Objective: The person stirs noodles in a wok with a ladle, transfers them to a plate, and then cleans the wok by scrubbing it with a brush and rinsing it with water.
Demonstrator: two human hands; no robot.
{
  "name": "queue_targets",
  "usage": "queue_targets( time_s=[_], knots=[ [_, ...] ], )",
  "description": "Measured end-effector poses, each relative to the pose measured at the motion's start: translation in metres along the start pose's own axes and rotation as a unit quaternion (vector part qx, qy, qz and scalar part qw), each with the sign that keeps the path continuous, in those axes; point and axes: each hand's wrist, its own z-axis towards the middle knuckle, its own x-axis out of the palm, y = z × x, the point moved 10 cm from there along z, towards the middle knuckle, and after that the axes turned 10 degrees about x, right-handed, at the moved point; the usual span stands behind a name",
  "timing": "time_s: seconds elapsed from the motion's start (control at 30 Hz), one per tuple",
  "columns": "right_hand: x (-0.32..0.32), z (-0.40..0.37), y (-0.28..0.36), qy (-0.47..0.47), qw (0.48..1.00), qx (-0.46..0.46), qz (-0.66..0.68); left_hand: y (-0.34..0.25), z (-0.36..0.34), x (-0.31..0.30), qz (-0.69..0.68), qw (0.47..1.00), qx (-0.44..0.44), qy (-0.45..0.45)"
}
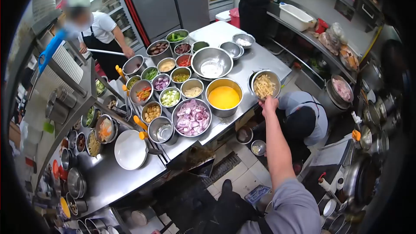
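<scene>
My right hand (269, 104) reaches forward and grips the near rim of a metal bowl (277, 85), fingers closed on it. Pale yellow strips that look like cut potato (264, 86) fill the bowl. It is at the right edge of the steel table, beside a pot of orange-yellow liquid (224, 97). A wide metal bowl (212, 63) with something white at its bottom stands farther back. Chopped purple onion (192, 117) heaps up in a large bowl closer to me. My left hand is out of view.
Several metal containers of cut vegetables crowd the steel table (242, 63). A white round pan (131, 150) lies at the left. One person crouches (313, 117) just right of my forearm; another (102, 30) stands across the table, and a third (255, 4) at the back. Pots (368, 134) line the right.
</scene>
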Motion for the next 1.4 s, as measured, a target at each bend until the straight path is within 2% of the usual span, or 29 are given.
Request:
queue_targets(
  time_s=[0.07,0.2,0.27,0.3,0.33,0.43,0.5,0.57,0.63,0.7,0.8,0.97,1.03,1.1,1.17,1.2,1.27,1.3,1.33,1.37,1.4],
  knots=[
    [0.011,0.033,-0.01,-0.027,0.997,0.034,-0.061,-0.013,-0.009,-0.001,-0.095,0.995,-0.037,-0.018],
    [0.041,0.052,-0.022,-0.04,0.988,0.094,-0.119,-0.079,-0.033,-0.026,-0.25,0.96,-0.096,-0.081],
    [0.053,0.065,-0.026,-0.064,0.986,0.088,-0.13,-0.113,-0.046,-0.041,-0.3,0.942,-0.096,-0.117],
    [0.062,0.069,-0.026,-0.064,0.985,0.086,-0.131,-0.106,-0.04,-0.033,-0.324,0.936,-0.069,-0.12],
    [0.071,0.069,-0.025,-0.066,0.986,0.084,-0.131,-0.071,-0.034,0.001,-0.277,0.948,-0.139,0.07],
    [0.098,0.081,-0.03,-0.031,0.99,0.088,-0.102,-0.076,-0.03,0.001,-0.252,0.955,-0.137,0.076],
    [0.1,0.079,-0.034,-0.01,0.991,0.104,-0.088,-0.082,-0.024,-0.005,-0.268,0.957,-0.103,0.037],
    [0.116,0.06,-0.024,0.073,0.983,0.142,-0.092,-0.082,-0.016,-0.007,-0.251,0.962,-0.102,0.031],
    [0.107,0.049,-0.015,0.078,0.984,0.127,-0.095,-0.084,-0.008,-0.008,-0.243,0.965,-0.097,0.026],
    [0.095,0.038,-0.007,0.103,0.983,0.112,-0.099,-0.093,0.005,0.001,-0.255,0.96,-0.063,0.102],
    [0.065,0.024,0.005,0.067,0.992,0.074,-0.082,-0.1,0.024,0.009,-0.242,0.962,-0.025,0.126],
    [0.02,-0.05,0.022,0.063,0.993,0.014,-0.097,-0.115,0.063,0.014,-0.264,0.955,-0.021,0.133],
    [0.002,-0.092,0.018,0.089,0.991,-0.017,-0.095,-0.128,0.083,0.017,-0.284,0.948,-0.018,0.141],
    [-0.029,-0.151,0.002,0.081,0.988,-0.042,-0.124,-0.125,0.106,0.023,-0.298,0.941,-0.027,0.16],
    [-0.071,-0.201,-0.045,0.081,0.977,-0.071,-0.183,-0.12,0.132,0.031,-0.313,0.928,-0.036,0.196],
    [-0.106,-0.213,-0.092,0.092,0.97,-0.069,-0.213,-0.115,0.142,0.037,-0.325,0.917,-0.054,0.224],
    [-0.188,-0.27,-0.187,0.034,0.889,0.0,-0.457,-0.105,0.164,0.039,-0.326,0.914,-0.047,0.237],
    [-0.227,-0.314,-0.235,0.076,0.811,0.091,-0.573,-0.098,0.173,0.04,-0.348,0.903,-0.049,0.245],
    [-0.277,-0.343,-0.31,0.221,0.702,0.066,-0.674,-0.092,0.179,0.038,-0.369,0.893,-0.052,0.254],
    [-0.315,-0.4,-0.34,0.279,0.568,0.141,-0.762,-0.084,0.183,0.037,-0.364,0.892,-0.053,0.263],
    [-0.382,-0.459,-0.374,0.252,0.551,0.4,-0.687,-0.075,0.187,0.034,-0.369,0.889,-0.056,0.265]
  ],
)
